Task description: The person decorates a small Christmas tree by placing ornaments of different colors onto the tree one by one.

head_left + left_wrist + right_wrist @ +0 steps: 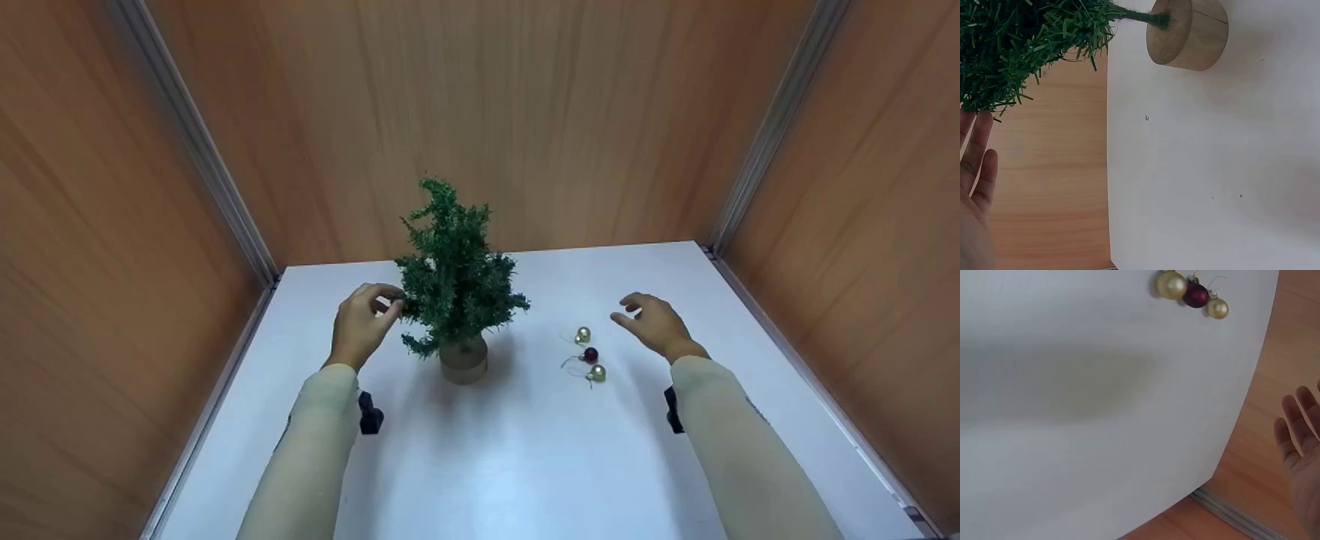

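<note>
A small artificial Christmas tree (457, 277) stands upright on a round wooden base (1202, 34). At its left side my left hand (361, 319) pinches a green branch (994, 84) between thumb and index finger, whose tips are partly hidden in the needles. The other fingers (979, 135) extend loosely below the branch in the left wrist view. My right hand (656, 324) hovers above the table at the right, thumb and index finger apart, holding nothing visible. Left of it lie two gold baubles (583, 335) and a dark red bauble (590, 355).
The white table (487, 465) has wood-grain panels (525, 112) behind it and at both sides. Grey metal strips (210, 150) run along the panel corners. Thin hanging loops trail from the baubles, which lie in a short row right of the tree.
</note>
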